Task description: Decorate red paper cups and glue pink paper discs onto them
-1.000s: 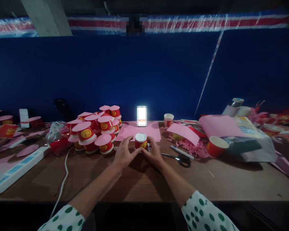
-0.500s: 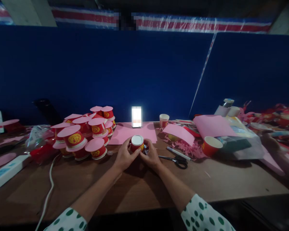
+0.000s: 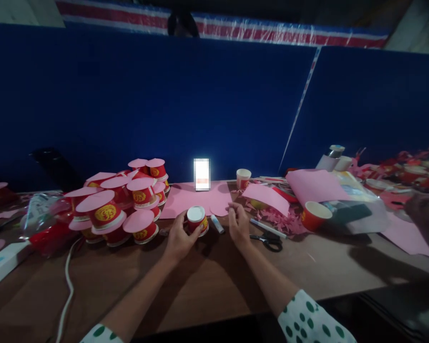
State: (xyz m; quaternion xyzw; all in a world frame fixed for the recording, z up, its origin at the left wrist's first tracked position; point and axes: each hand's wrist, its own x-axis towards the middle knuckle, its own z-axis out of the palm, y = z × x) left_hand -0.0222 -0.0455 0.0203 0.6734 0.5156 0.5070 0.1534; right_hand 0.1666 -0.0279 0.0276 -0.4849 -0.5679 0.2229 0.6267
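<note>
My left hand (image 3: 180,238) is wrapped round a red paper cup (image 3: 197,220) that stands upside down on the table, its white base facing up. To the right of that cup, my right hand (image 3: 239,226) is open and holds nothing, its fingers apart. Between the two lies a small glue tube (image 3: 217,224). Pink paper sheets (image 3: 180,197) lie just behind the hands, with a round pink piece (image 3: 219,205) on their front right part. Close to my right hand are black scissors (image 3: 271,242) and a white pen (image 3: 268,228).
Several red cups with pink discs (image 3: 105,213) are stacked at the left, beside a white cable (image 3: 68,281) and power strip (image 3: 7,264). A lit phone (image 3: 201,175) stands at the back. Cups, paper scraps (image 3: 289,224) and another person's hand (image 3: 423,216) are at the right.
My right hand has let go of the cup and moved right, opening. My left hand has shifted slightly left with the cup. The glue tube and round pink piece now show. The view has shifted slightly.
</note>
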